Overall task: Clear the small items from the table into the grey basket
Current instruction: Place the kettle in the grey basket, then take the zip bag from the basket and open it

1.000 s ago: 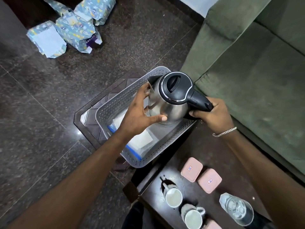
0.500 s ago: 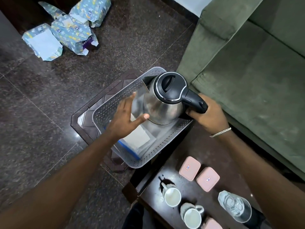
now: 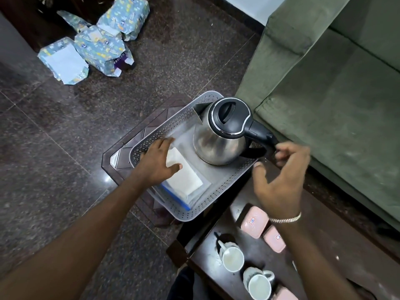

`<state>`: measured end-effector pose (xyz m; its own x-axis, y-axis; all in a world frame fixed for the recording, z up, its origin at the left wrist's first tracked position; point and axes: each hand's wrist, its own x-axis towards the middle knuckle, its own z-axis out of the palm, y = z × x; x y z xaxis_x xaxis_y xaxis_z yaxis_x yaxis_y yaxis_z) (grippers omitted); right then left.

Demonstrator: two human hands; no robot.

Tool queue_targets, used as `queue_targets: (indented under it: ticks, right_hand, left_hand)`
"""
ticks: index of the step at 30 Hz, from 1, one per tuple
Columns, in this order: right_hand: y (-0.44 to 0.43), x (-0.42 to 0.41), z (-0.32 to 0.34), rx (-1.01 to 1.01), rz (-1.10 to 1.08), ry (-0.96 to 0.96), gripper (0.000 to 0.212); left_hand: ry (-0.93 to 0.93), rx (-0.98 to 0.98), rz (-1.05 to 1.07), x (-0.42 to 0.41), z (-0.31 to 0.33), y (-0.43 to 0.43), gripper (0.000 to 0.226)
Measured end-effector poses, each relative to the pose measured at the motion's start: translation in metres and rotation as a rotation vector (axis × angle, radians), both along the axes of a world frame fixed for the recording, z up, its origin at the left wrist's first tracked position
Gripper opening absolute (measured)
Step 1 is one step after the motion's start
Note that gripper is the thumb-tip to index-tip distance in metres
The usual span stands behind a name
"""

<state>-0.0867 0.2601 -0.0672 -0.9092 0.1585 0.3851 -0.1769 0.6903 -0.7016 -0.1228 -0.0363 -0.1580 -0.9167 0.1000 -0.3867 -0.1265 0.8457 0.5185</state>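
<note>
A steel kettle [image 3: 218,137] with a black lid and handle stands in the far end of the grey perforated basket [image 3: 225,185], which sits on a small dark stool. A clear bag with white contents [image 3: 186,180] lies in the basket's near half. My left hand [image 3: 158,163] hovers open over the bag and the basket's left wall. My right hand [image 3: 279,178] is open just off the kettle's handle, fingers spread, holding nothing. On the dark table [image 3: 320,265] remain two pink boxes [image 3: 254,221], [image 3: 275,239] and two white mugs [image 3: 231,257], [image 3: 258,284].
A green sofa [image 3: 337,100] runs along the right, close to the basket and table. Wrapped blue patterned parcels [image 3: 97,46] lie on the dark stone floor at the far left. Another pink item [image 3: 285,294] shows at the bottom edge.
The kettle went down into the basket and now stands there. My right hand let go of its handle and pulled back; my left hand left the kettle's body and moved over the bag.
</note>
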Motion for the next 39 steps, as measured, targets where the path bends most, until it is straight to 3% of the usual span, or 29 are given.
queue_targets:
  ticks: [2,4,7,10,14,18,21,24,27,31,39]
  right_hand:
    - [-0.031,0.021,-0.008,-0.013,0.156,-0.023,0.024]
    - [-0.064,0.035,-0.022,0.060,0.304,-0.212,0.012]
    - [-0.103,0.041,-0.050,0.295,0.438,-0.520,0.024]
    - [-0.130,0.038,-0.070,0.522,0.495,-0.690,0.043]
    - [-0.148,0.032,-0.085,0.639,0.516,-0.750,0.052]
    - [-0.156,0.030,-0.087,0.637,0.554,-0.718,0.038]
    - [-0.154,0.028,-0.080,0.504,0.504,-0.717,0.023]
    - [-0.143,0.021,-0.073,0.226,0.395,-0.750,0.009]
    - [-0.128,0.017,-0.064,-0.080,0.311,-0.806,0.032]
    - [-0.113,0.020,-0.054,-0.380,0.258,-0.808,0.042]
    - [-0.091,0.040,-0.034,-0.542,0.286,-0.762,0.037]
  left_hand:
    - [-0.032,-0.041,-0.010,-0.001,-0.001,-0.001,0.089]
    - [-0.056,-0.071,-0.014,-0.002,0.000,-0.003,0.090]
    - [-0.067,-0.093,-0.017,-0.003,-0.001,-0.007,0.091]
    - [-0.093,-0.180,-0.036,-0.002,-0.003,-0.012,0.088]
    - [-0.163,-0.293,-0.029,-0.001,-0.005,-0.015,0.081]
    - [-0.146,-0.299,-0.012,-0.001,-0.011,-0.020,0.068]
    - [-0.092,-0.253,-0.009,-0.004,-0.011,-0.022,0.053]
    - [-0.006,-0.077,0.095,-0.003,-0.002,-0.025,0.047]
    - [-0.015,0.134,0.251,0.005,0.013,-0.030,0.056]
    - [-0.184,0.585,0.507,0.026,0.035,-0.022,0.075]
    - [-0.112,0.636,0.585,0.071,0.068,0.017,0.087]
